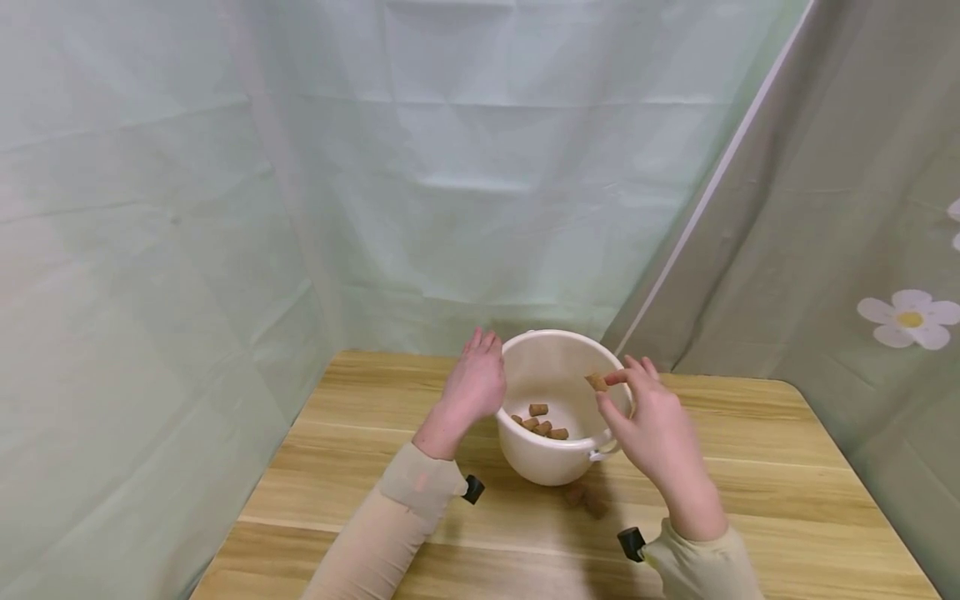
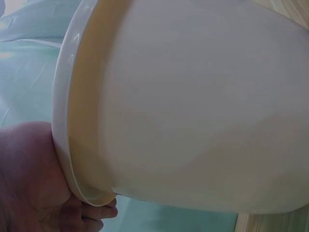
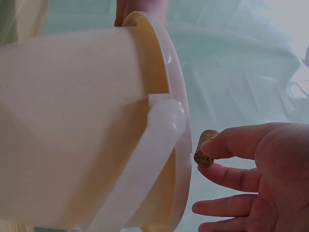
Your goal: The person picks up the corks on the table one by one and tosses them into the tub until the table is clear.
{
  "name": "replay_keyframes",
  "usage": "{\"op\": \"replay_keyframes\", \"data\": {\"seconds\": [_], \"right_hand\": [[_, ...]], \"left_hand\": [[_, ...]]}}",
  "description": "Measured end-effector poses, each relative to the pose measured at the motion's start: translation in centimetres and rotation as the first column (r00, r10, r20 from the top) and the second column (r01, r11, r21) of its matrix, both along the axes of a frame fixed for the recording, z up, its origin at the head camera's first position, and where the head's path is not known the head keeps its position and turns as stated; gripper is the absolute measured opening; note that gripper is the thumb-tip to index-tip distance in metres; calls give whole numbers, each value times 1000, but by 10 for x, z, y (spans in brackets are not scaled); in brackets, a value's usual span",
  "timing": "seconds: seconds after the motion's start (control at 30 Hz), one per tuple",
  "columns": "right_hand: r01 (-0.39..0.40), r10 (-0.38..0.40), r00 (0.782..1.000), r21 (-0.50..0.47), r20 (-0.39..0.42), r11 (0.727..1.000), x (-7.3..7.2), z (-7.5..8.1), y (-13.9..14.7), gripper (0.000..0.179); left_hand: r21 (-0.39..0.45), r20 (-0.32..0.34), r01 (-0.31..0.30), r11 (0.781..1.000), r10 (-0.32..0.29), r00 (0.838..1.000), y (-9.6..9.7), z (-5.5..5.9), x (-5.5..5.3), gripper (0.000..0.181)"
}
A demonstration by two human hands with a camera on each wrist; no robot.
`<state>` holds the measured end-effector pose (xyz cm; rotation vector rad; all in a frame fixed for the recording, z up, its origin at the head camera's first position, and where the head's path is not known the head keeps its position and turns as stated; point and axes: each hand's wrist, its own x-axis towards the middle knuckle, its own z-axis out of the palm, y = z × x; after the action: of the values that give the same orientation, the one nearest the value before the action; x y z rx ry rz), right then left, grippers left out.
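Observation:
A white bucket [image 1: 551, 462] stands on the wooden table, with several brown corks [image 1: 538, 409] at its bottom. My left hand [image 1: 474, 375] is at the left side of its rim. In the left wrist view, that hand's bent fingers [image 2: 99, 211] lap over the rim [image 2: 63, 106]; its thumb is hidden. My right hand [image 1: 660, 425] pinches one cork [image 3: 205, 150] between thumb and index finger, at the right rim in the head view. The other fingers [image 3: 222, 205] of this hand extend loosely. A white handle [image 3: 135, 169] hangs down the bucket's right side.
Brownish pieces [image 1: 585, 498], dim and blurred, lie on the table [image 1: 360, 433] in front of the bucket. Pale green cloth [image 1: 495, 208] hangs behind the table, and a grey curtain with a white flower [image 1: 909, 319] hangs to the right.

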<state>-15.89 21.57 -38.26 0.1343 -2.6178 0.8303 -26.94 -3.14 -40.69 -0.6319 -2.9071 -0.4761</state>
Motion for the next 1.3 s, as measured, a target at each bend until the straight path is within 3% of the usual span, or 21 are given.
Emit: {"op": "replay_keyframes", "data": {"seconds": [0.43,1.3], "right_hand": [[-3,2,1000,23,29,1000,-3,-2,-7,24],[-18,18,1000,15,-17,1000,-3,-5,-2,24]], "left_hand": [[-2,-8,-1,1000,1,1000,1,-2,1,47],[21,8,-15,1000,15,1000,5,-2,-2,48]]}}
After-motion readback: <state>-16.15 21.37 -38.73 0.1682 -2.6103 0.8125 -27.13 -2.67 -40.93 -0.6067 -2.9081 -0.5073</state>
